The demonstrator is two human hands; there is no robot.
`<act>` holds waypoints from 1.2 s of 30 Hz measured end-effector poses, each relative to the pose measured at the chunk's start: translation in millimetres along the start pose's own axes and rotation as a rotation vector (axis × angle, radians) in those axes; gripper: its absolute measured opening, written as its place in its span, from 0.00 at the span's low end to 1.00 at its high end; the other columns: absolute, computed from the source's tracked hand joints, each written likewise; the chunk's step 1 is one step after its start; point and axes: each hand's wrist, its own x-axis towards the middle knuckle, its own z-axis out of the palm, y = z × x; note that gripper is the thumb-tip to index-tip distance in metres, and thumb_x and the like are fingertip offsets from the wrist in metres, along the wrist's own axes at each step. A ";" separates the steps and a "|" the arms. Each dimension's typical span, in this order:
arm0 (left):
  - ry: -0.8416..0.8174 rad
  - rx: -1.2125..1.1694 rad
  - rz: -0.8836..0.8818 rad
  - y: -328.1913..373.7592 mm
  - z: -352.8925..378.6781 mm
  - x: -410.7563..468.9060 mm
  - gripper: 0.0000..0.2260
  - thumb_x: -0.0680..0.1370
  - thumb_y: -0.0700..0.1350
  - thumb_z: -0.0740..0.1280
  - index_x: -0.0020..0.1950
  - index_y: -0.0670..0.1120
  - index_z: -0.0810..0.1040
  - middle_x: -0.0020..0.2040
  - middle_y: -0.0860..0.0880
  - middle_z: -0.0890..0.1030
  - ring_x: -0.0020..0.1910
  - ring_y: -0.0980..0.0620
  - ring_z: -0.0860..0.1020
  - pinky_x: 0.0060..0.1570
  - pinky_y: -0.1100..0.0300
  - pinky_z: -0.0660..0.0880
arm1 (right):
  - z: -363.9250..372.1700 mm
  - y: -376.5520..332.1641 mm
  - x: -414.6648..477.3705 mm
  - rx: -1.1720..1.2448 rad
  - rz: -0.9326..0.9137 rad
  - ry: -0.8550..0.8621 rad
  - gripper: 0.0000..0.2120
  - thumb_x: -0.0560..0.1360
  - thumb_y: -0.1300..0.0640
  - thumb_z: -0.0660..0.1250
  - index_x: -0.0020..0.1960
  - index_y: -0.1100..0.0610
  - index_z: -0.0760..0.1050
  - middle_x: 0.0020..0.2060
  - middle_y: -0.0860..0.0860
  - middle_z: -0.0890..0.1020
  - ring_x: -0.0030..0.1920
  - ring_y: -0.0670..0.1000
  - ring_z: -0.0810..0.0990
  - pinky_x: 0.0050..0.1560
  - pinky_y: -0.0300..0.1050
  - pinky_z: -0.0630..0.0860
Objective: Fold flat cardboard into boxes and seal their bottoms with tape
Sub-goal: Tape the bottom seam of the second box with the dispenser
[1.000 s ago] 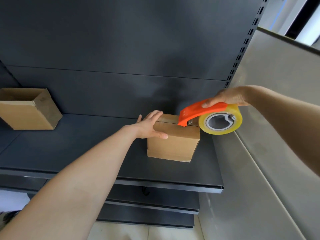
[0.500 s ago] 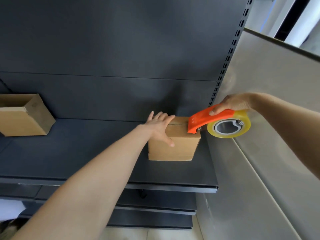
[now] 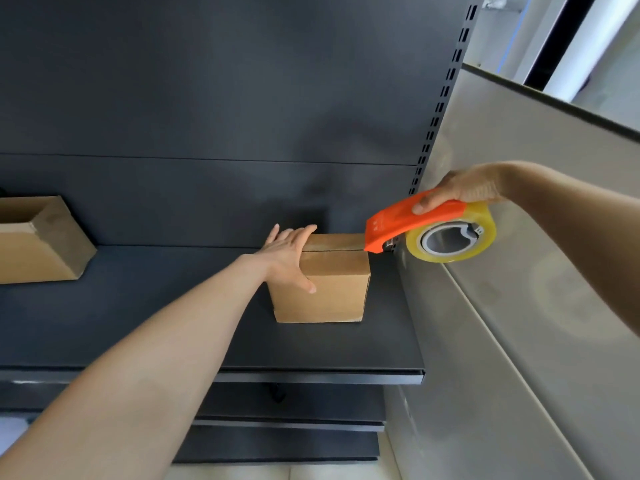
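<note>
Currently a small cardboard box [image 3: 329, 289] sits on the dark shelf [image 3: 173, 306], toward the shelf's right end and back from its front edge. Box flaps are folded shut on top; a seam runs left to right between them. Left hand [image 3: 289, 252] rests on the box's left side: fingers lie flat across the top left corner, thumb reaches down the front face, so the hand is spread and pressing on the box, not closed around it. Right hand [image 3: 460, 194] grips the orange dispenser [image 3: 405, 221] from above, fingers wrapped over the handle, one fingertip showing on the orange plate. A roll of clear yellowish tape [image 3: 450, 240] is mounted on the dispenser, to the right of the box and over the grey panel [image 3: 519, 341] beside the shelf. Dispenser nose touches, or nearly touches, the box's top right edge at the seam end; exact contact cannot be told. A second box [image 3: 41, 244], open-topped, stands on the same shelf far to the left, well apart from the first.
</note>
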 end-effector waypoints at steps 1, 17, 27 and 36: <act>-0.006 -0.020 -0.013 -1.0 -1.2 -3.8 0.54 0.65 0.58 0.74 0.77 0.54 0.38 0.79 0.51 0.48 0.77 0.50 0.38 0.72 0.52 0.31 | 2.3 -1.8 1.1 0.008 -0.007 -0.003 0.40 0.51 0.32 0.74 0.53 0.58 0.80 0.45 0.53 0.86 0.47 0.55 0.85 0.52 0.50 0.79; -0.107 0.159 -0.044 -49.4 -10.0 -18.7 0.52 0.64 0.60 0.73 0.77 0.53 0.42 0.78 0.53 0.47 0.77 0.52 0.41 0.72 0.49 0.30 | 24.0 1.3 22.3 0.052 -0.045 -0.100 0.42 0.49 0.30 0.75 0.53 0.56 0.80 0.43 0.51 0.86 0.43 0.52 0.86 0.48 0.46 0.78; -0.100 0.163 -0.062 -49.3 -10.1 -22.8 0.52 0.64 0.60 0.73 0.77 0.52 0.42 0.78 0.53 0.48 0.77 0.52 0.42 0.72 0.49 0.30 | 33.5 5.9 34.5 -0.063 0.041 -0.034 0.33 0.56 0.33 0.74 0.52 0.55 0.80 0.43 0.50 0.85 0.45 0.52 0.83 0.53 0.47 0.75; -0.104 0.158 -0.078 -46.7 -10.2 -25.7 0.52 0.65 0.59 0.73 0.77 0.53 0.41 0.78 0.52 0.47 0.77 0.52 0.40 0.72 0.50 0.30 | 56.5 4.1 50.7 -0.098 0.080 -0.048 0.25 0.67 0.37 0.70 0.54 0.55 0.76 0.50 0.53 0.82 0.49 0.54 0.80 0.56 0.47 0.73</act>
